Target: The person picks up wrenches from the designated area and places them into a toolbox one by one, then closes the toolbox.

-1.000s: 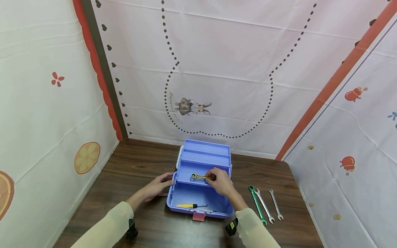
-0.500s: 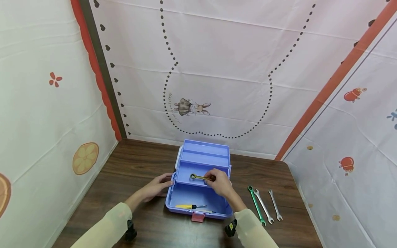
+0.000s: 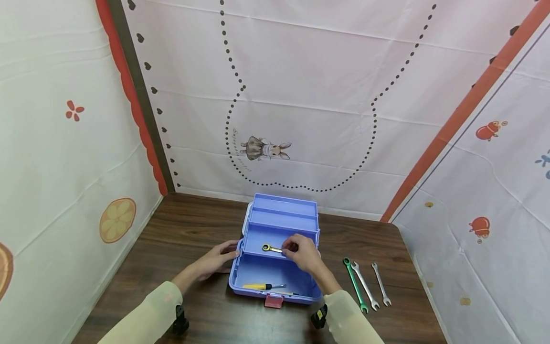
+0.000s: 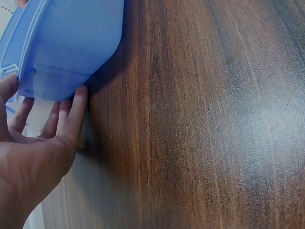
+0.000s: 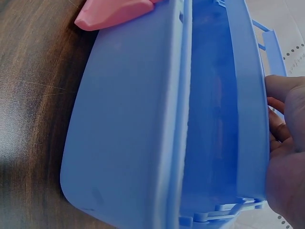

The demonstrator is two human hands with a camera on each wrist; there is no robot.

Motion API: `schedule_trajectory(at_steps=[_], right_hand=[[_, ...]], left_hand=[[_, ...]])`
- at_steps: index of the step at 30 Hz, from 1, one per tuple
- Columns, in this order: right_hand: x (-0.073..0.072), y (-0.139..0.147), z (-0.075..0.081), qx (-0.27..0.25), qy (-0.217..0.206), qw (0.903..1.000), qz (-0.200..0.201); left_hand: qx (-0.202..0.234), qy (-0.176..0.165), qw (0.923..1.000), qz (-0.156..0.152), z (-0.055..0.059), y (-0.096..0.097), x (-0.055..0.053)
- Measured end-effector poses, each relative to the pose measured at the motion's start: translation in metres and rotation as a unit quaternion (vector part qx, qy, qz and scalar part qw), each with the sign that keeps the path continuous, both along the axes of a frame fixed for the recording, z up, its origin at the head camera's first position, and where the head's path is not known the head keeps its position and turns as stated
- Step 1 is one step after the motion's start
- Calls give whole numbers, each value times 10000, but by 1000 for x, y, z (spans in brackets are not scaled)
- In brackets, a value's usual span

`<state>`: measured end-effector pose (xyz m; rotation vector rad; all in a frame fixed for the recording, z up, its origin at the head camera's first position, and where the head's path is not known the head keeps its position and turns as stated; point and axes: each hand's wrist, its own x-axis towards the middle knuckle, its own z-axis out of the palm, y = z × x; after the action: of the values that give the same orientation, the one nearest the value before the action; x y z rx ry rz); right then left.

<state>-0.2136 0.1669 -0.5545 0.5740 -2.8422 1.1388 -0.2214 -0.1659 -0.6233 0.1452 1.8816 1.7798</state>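
A blue toolbox (image 3: 240, 282) stands with its lid raised and its trays fanned out toward the back. My left hand (image 3: 219, 258) steadies its left side, thumb on the rim and fingers (image 4: 76, 112) along the outer wall. Over the lowest tray (image 3: 253, 235), my right hand (image 3: 304, 252) pinches the end of a yellow ratchet wrench (image 3: 271, 248); its ring end points left and the fingers hide the other end. A yellow-handled screwdriver (image 3: 259, 286) lies in the bottom compartment, with another slim tool (image 3: 289, 293) beside it.
Right of the toolbox, a green ratchet wrench (image 3: 355, 285) and two silver wrenches, one inner (image 3: 366, 286) and one outer (image 3: 381, 284), lie on the dark wooden table (image 3: 193, 220). A pink latch (image 3: 273, 301) hangs at the toolbox front. Printed cloth walls (image 3: 318, 143) enclose the table.
The yellow ratchet wrench has shifted slightly down in the tray, and less of its handle shows past the right fingers. The left hand stays at the toolbox's side.
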Motion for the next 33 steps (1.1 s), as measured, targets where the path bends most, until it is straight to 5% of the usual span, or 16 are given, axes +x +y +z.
schedule_trajectory(at_steps=[21,33], right_hand=[[0,1,0,-205,193,9995,-152],[9,11,0,-1804,269,9812,-634]], left_hand=[[-38,29,10000,34,4,1,-2],[-81,-17,10000,56,1,1,-1]])
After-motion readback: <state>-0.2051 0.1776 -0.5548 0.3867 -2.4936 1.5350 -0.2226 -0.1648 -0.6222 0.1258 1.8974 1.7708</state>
